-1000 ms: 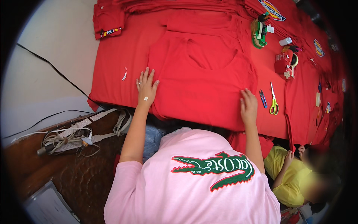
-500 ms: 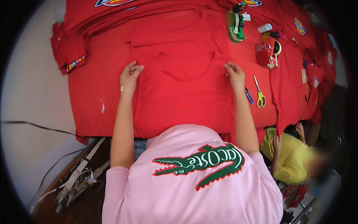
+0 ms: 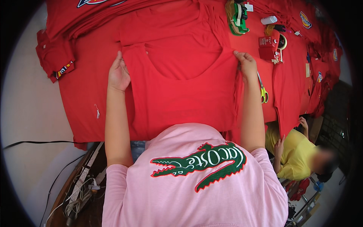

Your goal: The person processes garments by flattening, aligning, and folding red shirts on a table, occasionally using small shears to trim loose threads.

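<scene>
A red shirt (image 3: 185, 100) with a wide scooped neckline lies in front of me, its upper part raised and stretched between my two hands. At its left shoulder, my left hand (image 3: 119, 75) holds the edge; the thumb points up and the other fingers are partly hidden by the cloth. My right hand (image 3: 247, 65) pinches the right shoulder between thumb and fingers. Another red garment (image 3: 162, 26) lies flat just beyond the neckline. Close to my right forearm is a pair of scissors with yellow-green handles (image 3: 264, 94), partly covered by the arm.
A green tape dispenser (image 3: 238, 19) stands at the far right, with a white bottle (image 3: 269, 20), a red box (image 3: 267, 47) and a tape roll (image 3: 283, 41) nearby. Piled red garments (image 3: 151, 9) line the back. A person in yellow (image 3: 293, 155) handles red cloth at right.
Both hands have moved apart and slightly farther from me, now gripping the shirt's shoulders. The neckline is lifted and pulled wider. My right forearm now hides the blue thread snips.
</scene>
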